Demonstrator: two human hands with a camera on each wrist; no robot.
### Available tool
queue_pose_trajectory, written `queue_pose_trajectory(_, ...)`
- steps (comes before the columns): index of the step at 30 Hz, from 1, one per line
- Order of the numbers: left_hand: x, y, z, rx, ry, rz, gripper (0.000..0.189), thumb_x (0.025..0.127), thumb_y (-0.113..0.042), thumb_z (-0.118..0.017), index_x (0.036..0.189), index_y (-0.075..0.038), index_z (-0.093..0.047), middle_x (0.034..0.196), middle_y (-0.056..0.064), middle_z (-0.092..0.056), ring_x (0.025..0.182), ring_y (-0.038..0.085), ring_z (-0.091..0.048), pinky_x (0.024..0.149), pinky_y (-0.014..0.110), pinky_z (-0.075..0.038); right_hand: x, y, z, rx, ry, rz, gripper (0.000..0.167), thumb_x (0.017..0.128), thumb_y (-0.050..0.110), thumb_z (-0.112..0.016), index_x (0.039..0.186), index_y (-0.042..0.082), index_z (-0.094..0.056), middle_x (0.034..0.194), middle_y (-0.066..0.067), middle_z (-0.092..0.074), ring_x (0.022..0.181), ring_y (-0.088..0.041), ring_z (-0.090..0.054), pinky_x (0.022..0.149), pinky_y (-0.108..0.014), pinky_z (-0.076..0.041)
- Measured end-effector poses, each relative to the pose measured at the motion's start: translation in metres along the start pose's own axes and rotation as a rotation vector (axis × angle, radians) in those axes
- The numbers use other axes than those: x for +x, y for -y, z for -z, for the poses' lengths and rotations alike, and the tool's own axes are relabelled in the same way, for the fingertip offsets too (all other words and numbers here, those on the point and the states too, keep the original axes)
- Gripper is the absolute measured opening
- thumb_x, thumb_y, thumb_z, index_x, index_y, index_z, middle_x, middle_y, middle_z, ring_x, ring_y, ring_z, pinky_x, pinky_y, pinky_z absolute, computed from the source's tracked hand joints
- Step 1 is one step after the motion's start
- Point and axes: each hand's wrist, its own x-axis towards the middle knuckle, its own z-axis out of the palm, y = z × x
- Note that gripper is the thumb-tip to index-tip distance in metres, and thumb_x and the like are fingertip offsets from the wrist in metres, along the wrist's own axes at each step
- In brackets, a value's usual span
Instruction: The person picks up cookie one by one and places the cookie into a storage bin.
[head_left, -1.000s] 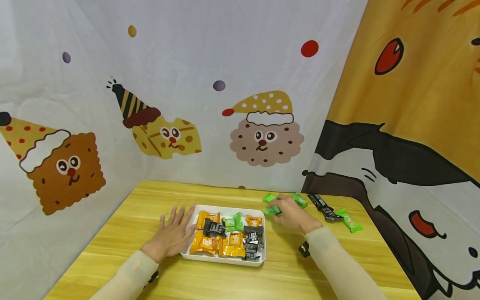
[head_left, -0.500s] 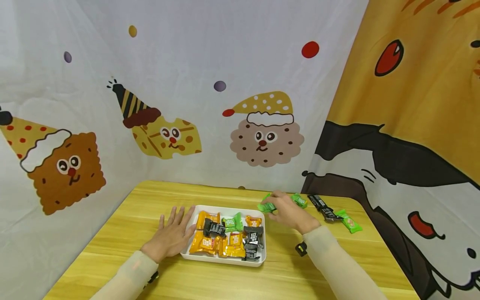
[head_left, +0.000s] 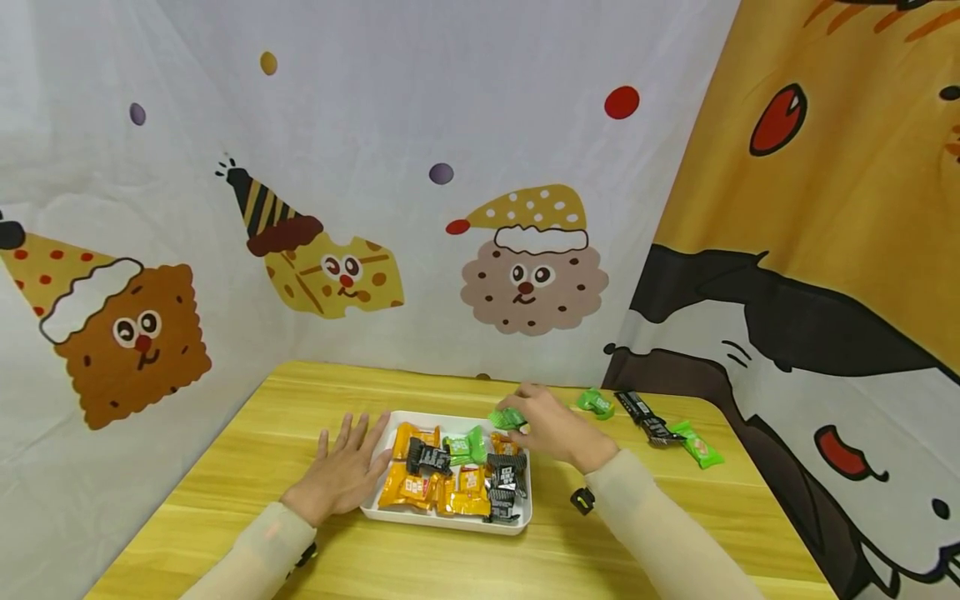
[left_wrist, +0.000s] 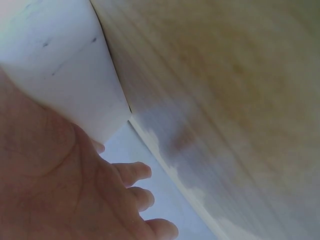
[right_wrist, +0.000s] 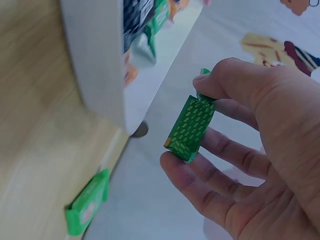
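My right hand pinches a green wrapped candy by its twisted end between thumb and fingers. It holds this piece above the far right corner of a white tray. In the tray lie several orange candies, several black ones and a green candy. At the tray's left side, my left hand lies with fingers spread, its thumb against the rim. The left wrist view shows that palm beside the white tray wall.
On the wooden table, right of the tray, lie a loose green candy, black-wrapped candies and another green candy. A printed cloth hangs behind the table and along its right side.
My right hand has moved left with the green candy, from the table beside the tray to over the tray's far right corner. The left hand has stayed still.
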Motion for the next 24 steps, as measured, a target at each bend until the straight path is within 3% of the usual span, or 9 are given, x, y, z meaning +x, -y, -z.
queue_pose_trajectory(7, 0.001, 0.001, -0.001, -0.001, -0.002, -0.003, 0.074, 0.127, -0.052, -0.036, 0.19, -0.021, -0.01, 0.194, 0.03, -0.011, 0.181, 0.058, -0.001, 0.139, 0.09, 0.0, 0.011, 0.017, -0.004, 0.001, 0.031, 0.015, 0.044, 0.1, 0.014, -0.093, 0.143, 0.012, -0.081, 0.126, -0.008, -0.077, 0.098, -0.015, -0.069, 0.083, -0.03, -0.066)
queue_pose_trajectory(14, 0.001, 0.0, 0.0, -0.001, -0.001, -0.001, 0.075, 0.127, -0.052, -0.036, 0.19, -0.019, -0.012, 0.194, 0.03, -0.012, 0.181, 0.058, -0.001, 0.139, 0.09, 0.0, 0.02, 0.031, -0.01, -0.009, 0.097, 0.001, 0.047, 0.102, 0.019, -0.092, 0.147, 0.012, -0.079, 0.126, -0.01, -0.074, 0.098, -0.017, -0.064, 0.084, -0.03, -0.063)
queue_pose_trajectory(24, 0.001, 0.0, 0.0, -0.003, 0.0, 0.003, 0.075, 0.127, -0.053, -0.036, 0.19, -0.02, -0.012, 0.194, 0.03, -0.012, 0.181, 0.059, -0.002, 0.139, 0.09, 0.0, 0.024, 0.038, -0.018, -0.066, 0.144, -0.027, 0.047, 0.101, 0.022, -0.093, 0.146, 0.015, -0.08, 0.128, -0.011, -0.076, 0.102, -0.02, -0.071, 0.088, -0.032, -0.067)
